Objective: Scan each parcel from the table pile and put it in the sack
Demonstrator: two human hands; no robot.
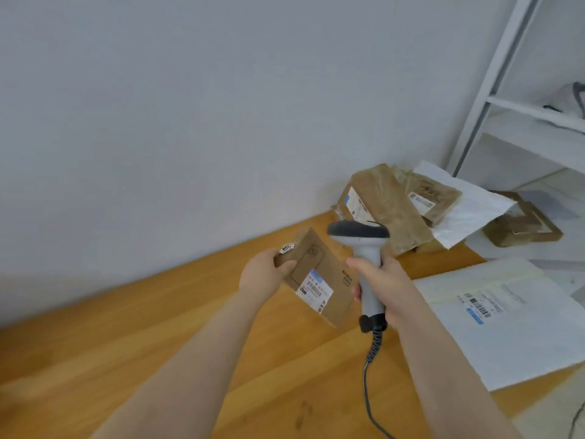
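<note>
- Cardboard parcel (319,280): held clear above the table (158,343) at centre frame, tilted, with its shipping label (315,289) facing the camera.
- Left hand (262,277): fingers (285,267) grasp the parcel by its upper left end only; the rest of the box has no support.
- Right hand (386,286): fingers clenched round the handle of the barcode scanner (367,255), just right of the parcel. Its head appears to point away from the label.
- Parcel pile (386,204): lies on the table beyond the scanner, right of centre, with labels showing. A white mailer (506,318) lies at lower right, barcode up.
- Sack: not in view.
- Step, as judged: the scan is not yet lined up.
- Risk 1: a wrong read. If triggered on the present heading, the scanner may catch a pile label instead of the held one.
- Risk 2: slip or swing. A one-end grasp on a tilted box may let it rotate or drop while being turned.
- Risk 3: the coiled cable (368,359) trails down across the table and may drag or snag when the hand moves.
</note>
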